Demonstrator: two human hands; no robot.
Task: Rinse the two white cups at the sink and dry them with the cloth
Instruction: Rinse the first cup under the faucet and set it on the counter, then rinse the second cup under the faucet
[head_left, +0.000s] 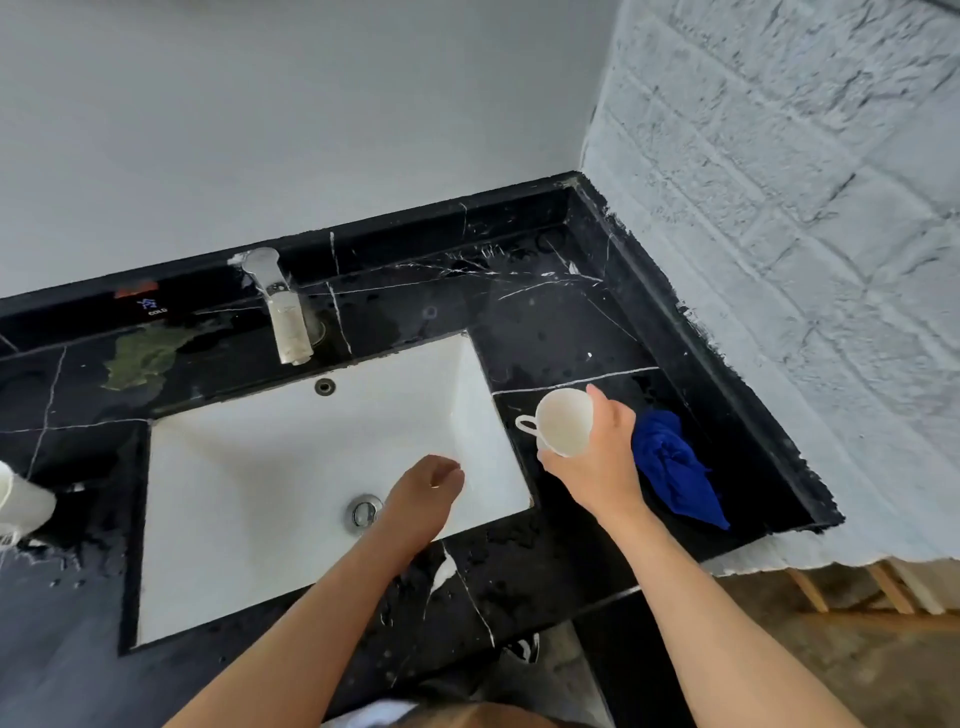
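Gripping tilted white cup (565, 422) in right hand (602, 462), mouth facing faucet, left hand (426, 491) fingers loosely curled, empty

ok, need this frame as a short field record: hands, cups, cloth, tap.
right hand: grips white cup over counter, right of sink
left hand: over basin, fingers loosely curled, holding nothing
second cup: counter, far left edge, partly cut off
blue cloth: crumpled on counter, right of held cup
tap: no water visible

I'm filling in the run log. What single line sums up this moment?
right hand: holds white cup over counter | left hand: free, above sink | second cup: counter, far left | blue cloth: untouched | tap: no water visible
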